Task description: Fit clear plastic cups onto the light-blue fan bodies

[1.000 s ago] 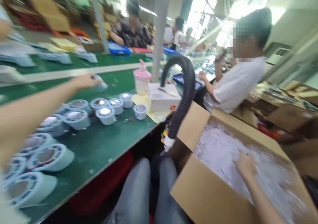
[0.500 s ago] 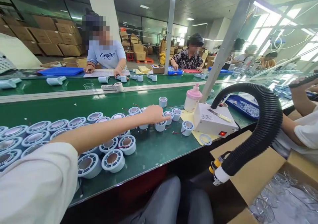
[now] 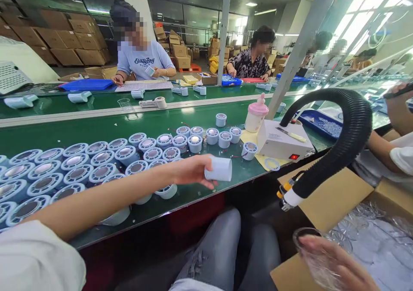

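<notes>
My left hand point(image 3: 193, 171) is closed around a light blue round housing point(image 3: 221, 169), tipped on its side above the bench's front edge. Its smooth wall and one end face right; the other end is hidden in my palm. At the lower right, my right hand point(image 3: 338, 263) grips a clear plastic cup point(image 3: 311, 250) over an open carton point(image 3: 322, 200). More clear plastic pieces point(image 3: 364, 239) lie in that carton. Rows of similar blue housings point(image 3: 103, 157), with round discs in their tops and some thin wires, stand on the green bench point(image 3: 190, 196) beneath and behind my left arm.
A white box device point(image 3: 284, 144) with a lit red switch stands on the bench, a knife on top. A black corrugated hose point(image 3: 351, 119) arches over the carton. Nearby are a pink-lidded bottle point(image 3: 256, 114) and a blue tray point(image 3: 322, 123). Co-workers sit opposite and at right.
My left hand has picked up a blue housing from the bench and drawn it back toward me, tipping it sideways. My right hand has come into view with a clear cup.
</notes>
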Action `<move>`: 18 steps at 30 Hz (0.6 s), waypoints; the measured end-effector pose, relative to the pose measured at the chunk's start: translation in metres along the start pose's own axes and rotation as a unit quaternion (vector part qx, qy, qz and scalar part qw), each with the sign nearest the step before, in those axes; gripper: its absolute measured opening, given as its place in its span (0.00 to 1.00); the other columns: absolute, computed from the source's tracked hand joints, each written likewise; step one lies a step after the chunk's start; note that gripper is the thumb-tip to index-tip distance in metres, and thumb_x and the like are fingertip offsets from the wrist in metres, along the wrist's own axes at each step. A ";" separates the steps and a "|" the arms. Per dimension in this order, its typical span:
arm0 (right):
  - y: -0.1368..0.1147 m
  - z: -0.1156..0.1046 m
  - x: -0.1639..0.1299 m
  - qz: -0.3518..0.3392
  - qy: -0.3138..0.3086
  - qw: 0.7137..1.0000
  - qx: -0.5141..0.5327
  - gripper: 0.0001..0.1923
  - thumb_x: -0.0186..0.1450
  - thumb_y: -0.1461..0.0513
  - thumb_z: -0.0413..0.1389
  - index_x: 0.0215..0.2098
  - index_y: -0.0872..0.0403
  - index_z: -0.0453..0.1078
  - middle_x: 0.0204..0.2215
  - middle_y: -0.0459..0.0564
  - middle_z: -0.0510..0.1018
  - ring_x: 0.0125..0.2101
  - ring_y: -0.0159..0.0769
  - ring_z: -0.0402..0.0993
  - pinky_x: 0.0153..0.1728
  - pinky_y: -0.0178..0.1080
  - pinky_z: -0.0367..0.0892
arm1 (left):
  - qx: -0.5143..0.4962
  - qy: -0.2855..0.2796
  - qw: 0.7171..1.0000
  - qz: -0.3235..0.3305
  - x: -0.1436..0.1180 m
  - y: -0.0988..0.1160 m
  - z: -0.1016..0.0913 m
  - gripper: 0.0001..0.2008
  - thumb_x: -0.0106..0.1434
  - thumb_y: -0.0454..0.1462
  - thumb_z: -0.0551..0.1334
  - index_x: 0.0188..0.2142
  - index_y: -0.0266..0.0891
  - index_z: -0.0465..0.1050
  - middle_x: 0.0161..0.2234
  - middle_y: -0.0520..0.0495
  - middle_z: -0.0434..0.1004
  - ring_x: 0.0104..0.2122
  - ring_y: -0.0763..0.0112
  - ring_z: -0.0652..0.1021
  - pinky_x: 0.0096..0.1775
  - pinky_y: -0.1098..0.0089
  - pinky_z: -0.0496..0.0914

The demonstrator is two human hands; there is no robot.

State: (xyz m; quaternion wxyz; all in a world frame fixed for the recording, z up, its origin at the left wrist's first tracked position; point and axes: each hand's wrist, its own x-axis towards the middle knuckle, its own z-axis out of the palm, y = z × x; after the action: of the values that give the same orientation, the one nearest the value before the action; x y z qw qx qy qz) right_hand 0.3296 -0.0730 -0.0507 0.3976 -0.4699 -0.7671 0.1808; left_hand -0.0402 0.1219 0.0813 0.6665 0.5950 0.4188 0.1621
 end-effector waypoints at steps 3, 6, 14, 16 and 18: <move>-0.053 0.042 0.030 0.029 -0.040 0.999 0.008 0.26 0.68 0.60 0.52 0.63 0.36 0.62 0.54 0.55 0.73 0.48 0.54 0.79 0.43 0.48 0.81 | -0.167 -0.094 0.978 -0.085 -0.021 -0.034 0.035 0.27 0.57 0.56 0.55 0.41 0.33 0.70 0.29 0.44 0.76 0.24 0.68 0.76 0.24 0.71 0.71; -0.087 0.072 0.057 -0.015 -0.038 0.995 -0.087 0.29 0.67 0.61 0.55 0.66 0.41 0.60 0.56 0.59 0.65 0.53 0.55 0.74 0.48 0.53 0.77 | -0.236 -0.106 0.957 -0.134 -0.031 -0.068 0.064 0.24 0.60 0.56 0.58 0.41 0.37 0.69 0.27 0.49 0.74 0.22 0.72 0.73 0.21 0.74 0.68; -0.091 0.083 0.073 0.086 -0.152 0.985 -0.018 0.07 0.59 0.69 0.62 0.35 0.53 0.75 0.57 0.58 0.69 0.55 0.52 0.69 0.51 0.52 0.71 | 0.094 -0.031 0.993 0.063 -0.037 -0.075 0.085 0.10 0.62 0.41 0.63 0.39 0.38 0.77 0.37 0.47 0.74 0.39 0.68 0.72 0.44 0.68 0.67; -0.093 0.078 0.072 0.127 -0.153 0.977 0.074 0.03 0.62 0.64 0.63 0.32 0.52 0.73 0.54 0.55 0.71 0.54 0.48 0.70 0.52 0.48 0.70 | 0.155 0.006 0.979 0.133 -0.038 -0.076 0.086 0.12 0.60 0.41 0.67 0.42 0.39 0.77 0.41 0.47 0.74 0.42 0.66 0.72 0.48 0.66 0.66; -0.097 0.075 0.071 0.165 -0.132 0.967 0.141 0.07 0.67 0.58 0.58 0.33 0.52 0.74 0.50 0.54 0.73 0.51 0.44 0.72 0.49 0.44 0.70 | 0.184 0.027 0.965 0.185 -0.036 -0.082 0.088 0.20 0.56 0.45 0.72 0.46 0.41 0.77 0.42 0.46 0.73 0.41 0.65 0.73 0.47 0.65 0.68</move>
State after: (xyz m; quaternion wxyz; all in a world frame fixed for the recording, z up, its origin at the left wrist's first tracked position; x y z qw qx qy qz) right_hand 0.1981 -0.0518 -0.0028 0.3198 -0.5016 -0.6911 0.4104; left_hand -0.0187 0.0185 0.0135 0.4926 0.7697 0.3422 0.2188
